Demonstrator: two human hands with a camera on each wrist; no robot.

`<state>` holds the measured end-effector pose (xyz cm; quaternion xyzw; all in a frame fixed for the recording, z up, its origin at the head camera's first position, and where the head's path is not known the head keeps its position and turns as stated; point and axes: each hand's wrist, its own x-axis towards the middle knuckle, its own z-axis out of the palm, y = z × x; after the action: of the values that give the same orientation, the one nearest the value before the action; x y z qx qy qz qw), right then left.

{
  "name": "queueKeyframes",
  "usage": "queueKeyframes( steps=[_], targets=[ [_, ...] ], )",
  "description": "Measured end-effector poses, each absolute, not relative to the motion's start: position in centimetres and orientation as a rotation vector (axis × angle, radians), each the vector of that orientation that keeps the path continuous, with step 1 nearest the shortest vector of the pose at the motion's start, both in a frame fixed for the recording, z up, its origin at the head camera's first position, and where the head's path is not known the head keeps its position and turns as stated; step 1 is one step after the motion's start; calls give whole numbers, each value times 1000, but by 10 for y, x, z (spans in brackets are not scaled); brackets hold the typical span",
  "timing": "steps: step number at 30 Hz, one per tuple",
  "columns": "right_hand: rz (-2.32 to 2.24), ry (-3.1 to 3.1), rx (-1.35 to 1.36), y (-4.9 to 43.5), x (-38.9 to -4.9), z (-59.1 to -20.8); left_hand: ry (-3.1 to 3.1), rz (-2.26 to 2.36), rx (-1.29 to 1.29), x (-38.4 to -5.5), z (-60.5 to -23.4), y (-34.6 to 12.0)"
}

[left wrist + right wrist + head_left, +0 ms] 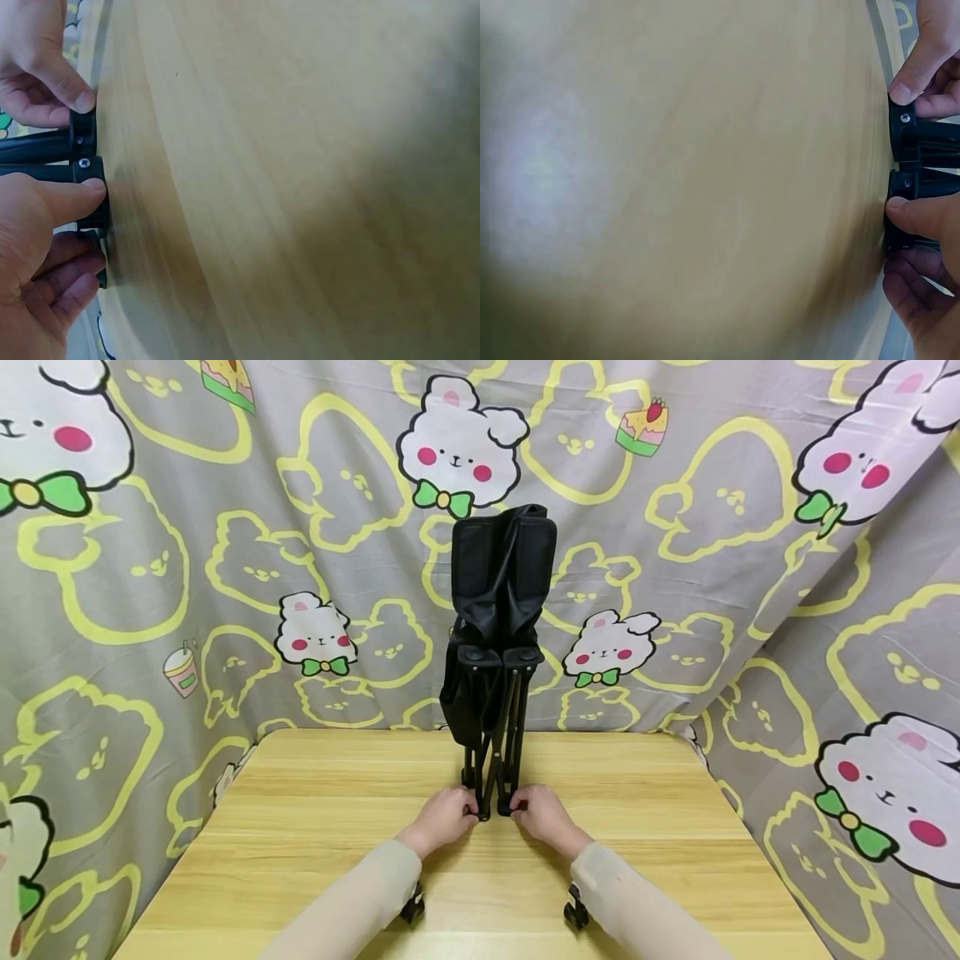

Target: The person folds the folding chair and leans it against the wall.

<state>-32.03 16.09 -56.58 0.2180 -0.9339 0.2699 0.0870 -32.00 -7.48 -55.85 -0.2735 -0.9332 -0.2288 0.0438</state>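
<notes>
A folded black camping chair (504,581) stands upright on the wooden table, its fabric bunched at the top and its thin legs drawn close together. My left hand (444,818) pinches a plastic foot at the lower left of the frame. On the other side my right hand (546,817) pinches the matching foot. In the left wrist view, the left thumb lies on a black foot piece (91,196) beside a screw, fingers curled behind it. The right wrist view shows the right thumb on its own foot piece (901,225), close to the tabletop.
The light wooden table (315,860) spreads around the chair. Behind it and along both sides hangs a grey curtain (375,568) printed with cartoon rabbits. Black wrist straps (413,906) show under the sleeves.
</notes>
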Motion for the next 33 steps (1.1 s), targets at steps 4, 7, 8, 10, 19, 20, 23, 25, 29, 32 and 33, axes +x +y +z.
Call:
queueKeyframes(
  steps=[4, 7, 8, 10, 19, 20, 23, 25, 29, 32, 33],
  targets=[
    [814, -2792, 623, 160, -324, -565, -2843, -704, -838, -323, -558, -74],
    [806, -2791, 615, 159, -327, -565, -2838, -699, -836, -325, -557, -74],
    [805, -2790, 612, 159, -328, -566, -2835, -691, -839, -326, -557, -74],
    [804, -2785, 607, 159, -330, -566, -2838, -684, -834, -328, -557, -73],
    [821, -2783, 586, 158, -340, -567, -2852, -714, -788, -339, -557, -72],
    [821, -2785, 584, 158, -341, -566, -2853, -709, -786, -340, -557, -72],
    [821, -2794, 575, 156, -345, -566, -2852, -693, -786, -344, -557, -71],
    [818, -2799, 571, 156, -348, -565, -2861, -694, -775, -347, -557, -71],
    [818, -2812, 558, 154, -352, -564, -2876, -712, -748, -350, -558, -70],
    [817, -2827, 535, 154, -354, -562, -2883, -729, -726, -353, -558, -69],
    [819, -2832, 527, 153, -355, -562, -2887, -731, -718, -354, -558, -68]
  ],
)
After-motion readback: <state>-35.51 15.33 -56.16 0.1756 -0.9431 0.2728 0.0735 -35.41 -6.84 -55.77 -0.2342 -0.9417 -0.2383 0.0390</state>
